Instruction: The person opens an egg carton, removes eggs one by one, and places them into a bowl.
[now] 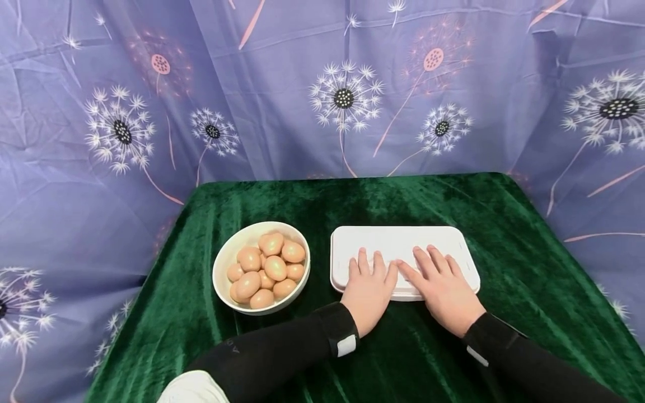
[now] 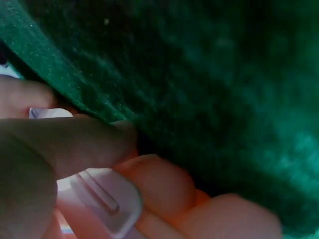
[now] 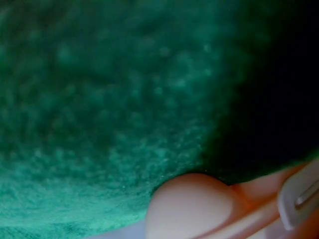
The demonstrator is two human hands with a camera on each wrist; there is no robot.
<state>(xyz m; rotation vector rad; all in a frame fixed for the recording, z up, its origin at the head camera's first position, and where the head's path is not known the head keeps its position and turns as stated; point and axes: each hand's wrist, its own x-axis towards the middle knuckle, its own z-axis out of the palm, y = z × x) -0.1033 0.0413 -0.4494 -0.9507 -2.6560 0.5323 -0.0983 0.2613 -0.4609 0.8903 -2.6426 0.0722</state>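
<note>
A white lidded box (image 1: 347, 238) lies lengthwise on the green cloth, its lid down over it. My left hand (image 1: 367, 294) rests on the front left part of the lid with its fingers spread. Beside it my right hand (image 1: 445, 294) presses flat on the right part, the two hands nearly meeting at the middle. Up close in the left wrist view, a thumb (image 2: 75, 144) lies by a pale clip (image 2: 109, 204) over rounded, pinkish bulges along the box's side. The right wrist view catches a similar bulge (image 3: 192, 206) and part of another clip (image 3: 299, 196).
Left of the box stands a white bowl (image 1: 219, 274) holding several brown eggs (image 1: 275, 268). Both stand on a table covered in green velvet cloth (image 1: 413, 358). Behind it hangs a purple curtain (image 1: 282, 112) with dandelion prints.
</note>
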